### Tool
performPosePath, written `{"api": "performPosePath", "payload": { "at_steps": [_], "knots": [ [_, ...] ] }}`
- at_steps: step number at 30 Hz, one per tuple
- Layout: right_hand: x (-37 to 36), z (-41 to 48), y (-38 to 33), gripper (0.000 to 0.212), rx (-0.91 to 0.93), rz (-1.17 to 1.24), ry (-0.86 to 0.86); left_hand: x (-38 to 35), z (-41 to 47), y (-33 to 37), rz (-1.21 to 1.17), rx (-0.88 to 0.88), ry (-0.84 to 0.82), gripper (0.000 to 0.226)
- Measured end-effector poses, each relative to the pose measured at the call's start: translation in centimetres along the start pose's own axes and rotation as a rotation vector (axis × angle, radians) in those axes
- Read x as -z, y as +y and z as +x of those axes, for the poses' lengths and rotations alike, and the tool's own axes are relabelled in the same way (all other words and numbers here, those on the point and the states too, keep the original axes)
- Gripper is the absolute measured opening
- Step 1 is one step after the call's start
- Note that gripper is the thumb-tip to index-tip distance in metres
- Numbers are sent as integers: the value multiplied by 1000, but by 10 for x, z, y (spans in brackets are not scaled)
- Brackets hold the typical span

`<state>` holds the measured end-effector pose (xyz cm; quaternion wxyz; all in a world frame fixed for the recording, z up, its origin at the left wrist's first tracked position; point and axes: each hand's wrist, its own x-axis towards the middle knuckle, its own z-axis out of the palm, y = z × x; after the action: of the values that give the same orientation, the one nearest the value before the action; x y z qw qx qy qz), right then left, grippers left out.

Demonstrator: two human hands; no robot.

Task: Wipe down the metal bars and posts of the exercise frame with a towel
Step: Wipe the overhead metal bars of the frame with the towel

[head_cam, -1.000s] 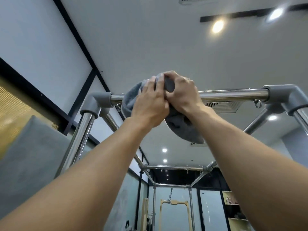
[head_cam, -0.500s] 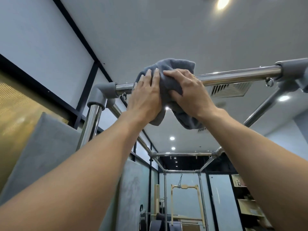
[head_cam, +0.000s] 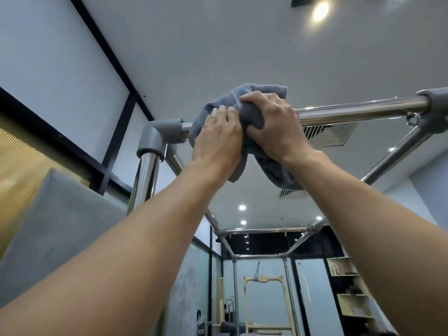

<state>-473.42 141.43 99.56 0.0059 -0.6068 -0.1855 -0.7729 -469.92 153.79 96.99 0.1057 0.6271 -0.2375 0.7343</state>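
Observation:
A grey towel (head_cam: 264, 93) is draped over the shiny overhead crossbar (head_cam: 358, 109) of the exercise frame, near its left end. My left hand (head_cam: 218, 139) presses the towel against the bar from below. My right hand (head_cam: 274, 127) is wrapped around the towel and the bar just beside it. The towel's loose end (head_cam: 278, 173) hangs down behind my right wrist. A grey corner joint (head_cam: 160, 134) links the bar to the upright steel post (head_cam: 143, 180) at left.
A second grey joint (head_cam: 434, 100) caps the bar's right end, with an eye ring (head_cam: 412, 120) under it. Side rails (head_cam: 397, 154) run back to a far crossbar (head_cam: 266, 230). A grey padded panel (head_cam: 55, 219) stands at left. Shelves (head_cam: 349, 287) stand at far right.
Both hands and the towel stay on the bar's left part; my right fingers have closed further around towel and bar. The view has shifted slightly.

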Motion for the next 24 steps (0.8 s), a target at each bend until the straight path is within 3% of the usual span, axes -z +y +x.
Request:
{"api": "performPosePath", "payload": {
  "at_steps": [4,9,12,15,18,22,24],
  "knots": [
    [-6,27,-2,49,-151,-57,17,4,23,0,20,3,35,47],
    [-28,21,-37,52,-4,46,-96,-13,5,-38,-79,155,103,69],
    [-13,3,-21,56,47,81,-71,-18,-12,-22,-99,79,96,73],
    [5,12,5,55,-62,26,12,-15,-4,0,-129,-35,39,71],
    [0,36,-1,51,-186,-61,-12,-10,22,-3,-125,15,25,71],
    [-18,23,-32,49,-25,-1,-102,-18,12,-25,-168,203,115,72],
    [-10,9,-27,49,25,-4,-115,-23,-4,-20,-166,172,125,75]
  ]
}}
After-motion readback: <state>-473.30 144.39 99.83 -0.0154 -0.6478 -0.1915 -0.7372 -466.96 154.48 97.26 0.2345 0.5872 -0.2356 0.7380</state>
